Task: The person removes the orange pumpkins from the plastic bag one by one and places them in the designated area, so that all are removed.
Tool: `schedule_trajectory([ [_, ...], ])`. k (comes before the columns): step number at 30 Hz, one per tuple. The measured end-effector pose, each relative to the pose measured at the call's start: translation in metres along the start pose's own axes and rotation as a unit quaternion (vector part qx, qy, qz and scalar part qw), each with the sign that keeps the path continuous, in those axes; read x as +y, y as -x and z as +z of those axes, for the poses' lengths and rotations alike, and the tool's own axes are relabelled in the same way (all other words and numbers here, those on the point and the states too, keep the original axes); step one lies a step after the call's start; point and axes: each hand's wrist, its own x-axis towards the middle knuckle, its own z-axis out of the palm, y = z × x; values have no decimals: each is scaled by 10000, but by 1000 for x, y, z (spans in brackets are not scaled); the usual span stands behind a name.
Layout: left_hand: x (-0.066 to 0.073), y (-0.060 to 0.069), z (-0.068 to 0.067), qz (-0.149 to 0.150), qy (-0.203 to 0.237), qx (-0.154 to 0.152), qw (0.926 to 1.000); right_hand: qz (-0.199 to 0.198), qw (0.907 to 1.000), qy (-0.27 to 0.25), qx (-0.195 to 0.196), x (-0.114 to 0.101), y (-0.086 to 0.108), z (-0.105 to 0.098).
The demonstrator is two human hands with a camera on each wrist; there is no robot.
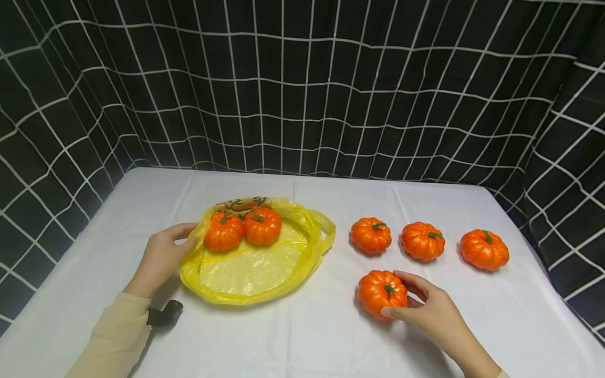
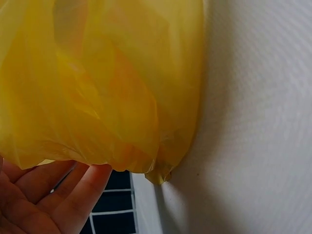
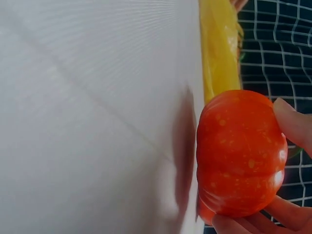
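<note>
A yellow plastic bag (image 1: 246, 299) lies on the table with its mouth spread wide, facing up. Inside it, at the far left, two small orange pumpkins with green stems sit side by side: the left pumpkin (image 1: 224, 232) and the right pumpkin (image 1: 262, 226). My left hand (image 1: 165, 254) holds the bag's left edge; some fingertips are hidden by the plastic (image 2: 97, 97). To the right of the bag, my right hand (image 1: 427, 307) grips another orange pumpkin (image 1: 382, 294) between thumb and fingers. Whether this pumpkin touches the table, I cannot tell.
Behind the right hand stand three more pumpkins in a row: a left one (image 1: 371, 235), a middle one (image 1: 423, 241) and a right one (image 1: 484, 250). A bag handle (image 1: 329, 231) loops out toward them. White cloth covers the table (image 1: 321, 336); black gridded curtains (image 1: 302, 94) surround it.
</note>
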Motion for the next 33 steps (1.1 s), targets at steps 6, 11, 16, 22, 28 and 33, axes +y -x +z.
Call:
schedule_trajectory([
  [6,0,0,0,15,14,-19,10000,61,10000,-41,-32,4,0,-1],
  [11,0,0,1,53,12,-24,10000,80,10000,-12,-15,6,1,-1],
  [16,0,1,1,71,24,-48,10000,153,9999,8,-35,8,1,-3],
  [22,0,2,0,54,11,-56,10000,187,9998,-29,-75,9,0,-3],
  [28,0,2,-1,126,46,-30,9999,80,9999,15,-96,12,1,-5],
  [33,0,1,-1,88,5,-49,9999,-13,9999,63,-125,12,2,-6],
])
